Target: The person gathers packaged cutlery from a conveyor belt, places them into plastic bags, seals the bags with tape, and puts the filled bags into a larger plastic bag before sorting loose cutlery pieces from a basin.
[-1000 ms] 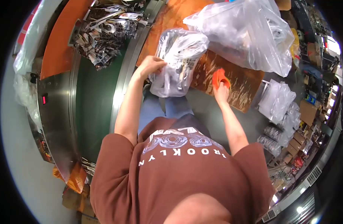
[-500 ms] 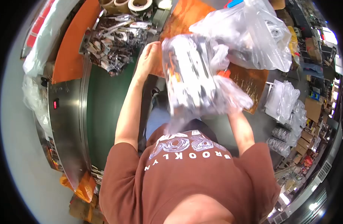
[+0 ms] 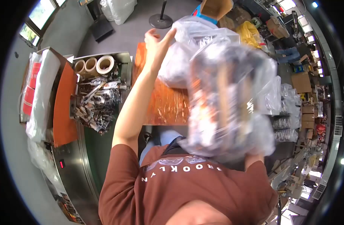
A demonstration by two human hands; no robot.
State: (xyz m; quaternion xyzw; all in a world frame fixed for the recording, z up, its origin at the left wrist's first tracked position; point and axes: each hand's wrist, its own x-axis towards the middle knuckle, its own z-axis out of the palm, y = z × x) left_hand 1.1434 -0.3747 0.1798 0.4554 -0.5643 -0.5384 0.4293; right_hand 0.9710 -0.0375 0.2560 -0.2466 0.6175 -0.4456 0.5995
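My left hand is raised over the far part of the orange-brown worn board, beside a large clear bag. Its fingers are spread and it holds nothing. A filled clear plastic bag, blurred by motion, hangs in front of my right side, above the right part of the board. Behind this bag my right hand is hidden; only a bit of the forearm shows at the bag's lower edge, so its grip cannot be made out.
At the left, a metal machine with a green belt carries a heap of small wrapped pieces; tape rolls lie behind. An open carton and a round stand base are farther back. Bagged packs lie at the right.
The filled bag has come up off the board and moved right, now covering my right hand. My left hand has let go of it and moved away. The view has tilted up; the orange-red object is no longer visible.
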